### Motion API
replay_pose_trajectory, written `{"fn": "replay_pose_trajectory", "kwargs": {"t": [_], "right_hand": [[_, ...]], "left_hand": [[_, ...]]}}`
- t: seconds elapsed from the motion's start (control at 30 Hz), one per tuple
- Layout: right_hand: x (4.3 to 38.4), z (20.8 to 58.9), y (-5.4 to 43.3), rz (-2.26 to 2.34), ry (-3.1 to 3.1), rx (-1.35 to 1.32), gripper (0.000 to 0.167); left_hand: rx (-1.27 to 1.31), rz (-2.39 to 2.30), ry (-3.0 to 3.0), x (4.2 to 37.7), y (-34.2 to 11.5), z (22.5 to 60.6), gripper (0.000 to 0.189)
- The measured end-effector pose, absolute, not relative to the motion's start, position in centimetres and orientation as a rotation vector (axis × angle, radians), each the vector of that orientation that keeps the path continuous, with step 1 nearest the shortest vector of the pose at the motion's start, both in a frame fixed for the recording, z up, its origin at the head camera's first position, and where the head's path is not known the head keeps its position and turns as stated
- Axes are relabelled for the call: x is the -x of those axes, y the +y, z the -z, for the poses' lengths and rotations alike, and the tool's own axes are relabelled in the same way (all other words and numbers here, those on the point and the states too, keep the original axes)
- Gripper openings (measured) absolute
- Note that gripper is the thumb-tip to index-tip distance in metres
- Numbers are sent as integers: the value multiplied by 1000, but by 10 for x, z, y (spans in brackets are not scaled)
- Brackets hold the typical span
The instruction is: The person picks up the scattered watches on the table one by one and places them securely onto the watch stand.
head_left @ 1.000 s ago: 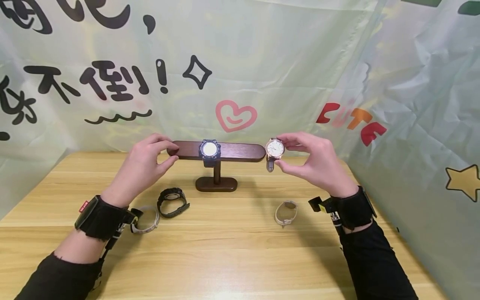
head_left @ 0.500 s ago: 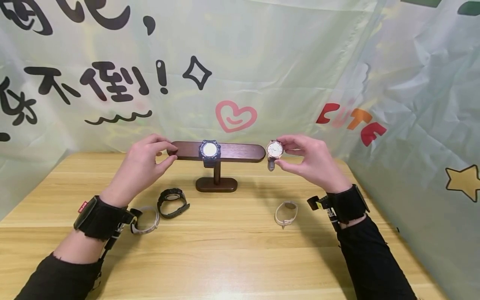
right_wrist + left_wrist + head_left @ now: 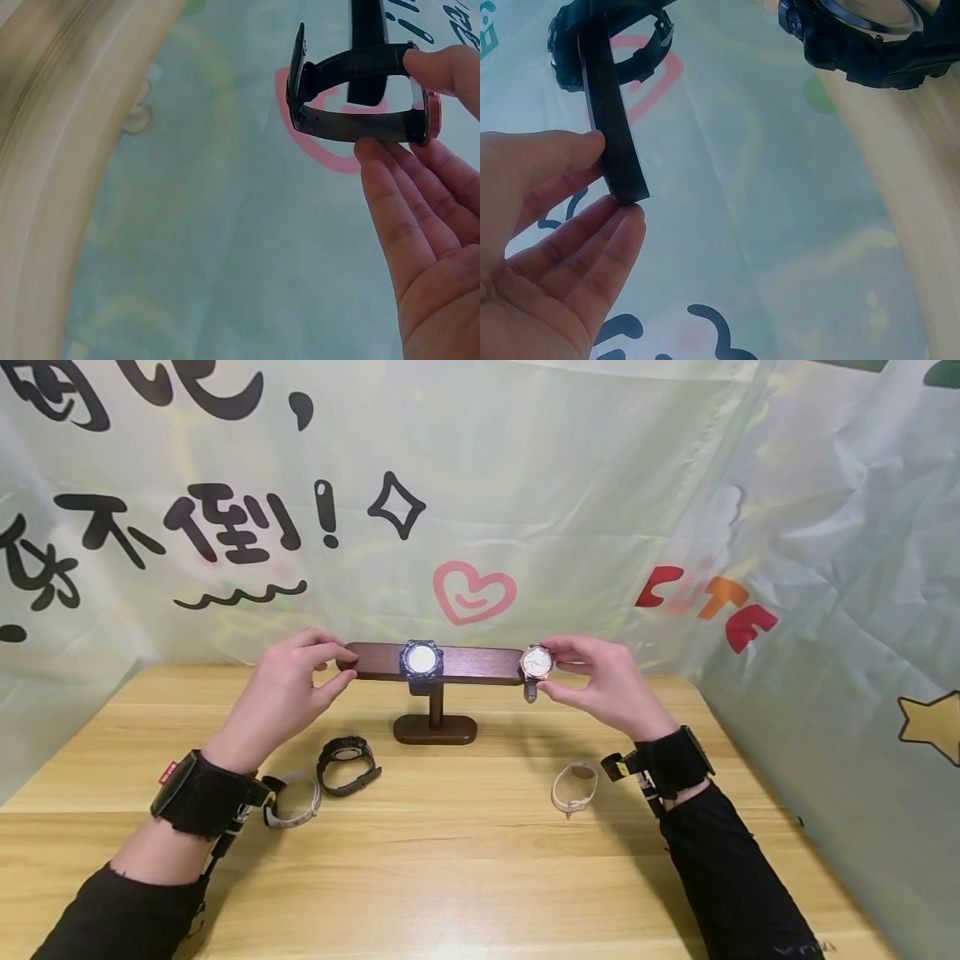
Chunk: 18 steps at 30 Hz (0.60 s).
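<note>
A dark wooden watch stand (image 3: 480, 666) stands on the table, its flat bar level on a short post. My left hand (image 3: 294, 681) holds the bar's left end, thumb on one side and fingertips at the tip in the left wrist view. Round the bar's middle sits a dark chunky watch (image 3: 422, 660). My right hand (image 3: 606, 681) pinches a wristwatch (image 3: 536, 663) with a pale dial, rose-gold case and dark strap. It overlaps the bar's right end in the head view. In the right wrist view, its looped strap (image 3: 352, 127) lies across the bar's tip (image 3: 367, 90).
On the wooden table (image 3: 465, 877), a black watch (image 3: 348, 766) and a pale-strapped watch (image 3: 296, 802) lie near my left wrist. Another pale watch (image 3: 575, 787) lies on the right. A printed cloth (image 3: 585, 485) hangs behind the table.
My right hand has moved slightly left with the wristwatch, from just beside the bar's right end to overlapping it. The left hand keeps its hold on the stand.
</note>
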State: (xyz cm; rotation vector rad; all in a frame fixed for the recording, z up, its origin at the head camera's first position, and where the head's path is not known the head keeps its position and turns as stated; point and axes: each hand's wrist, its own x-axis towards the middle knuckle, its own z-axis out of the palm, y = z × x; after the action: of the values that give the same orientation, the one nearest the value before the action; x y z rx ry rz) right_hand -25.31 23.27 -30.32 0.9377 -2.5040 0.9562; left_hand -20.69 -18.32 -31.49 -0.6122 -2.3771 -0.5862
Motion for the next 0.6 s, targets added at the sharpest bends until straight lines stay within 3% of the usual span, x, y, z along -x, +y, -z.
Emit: {"fn": "replay_pose_trajectory", "kwargs": {"t": [0.6], "right_hand": [[263,306,222,-965,-2592,-945,52]], "left_hand": [[624,550,-2358,208,-183,316,15]]}}
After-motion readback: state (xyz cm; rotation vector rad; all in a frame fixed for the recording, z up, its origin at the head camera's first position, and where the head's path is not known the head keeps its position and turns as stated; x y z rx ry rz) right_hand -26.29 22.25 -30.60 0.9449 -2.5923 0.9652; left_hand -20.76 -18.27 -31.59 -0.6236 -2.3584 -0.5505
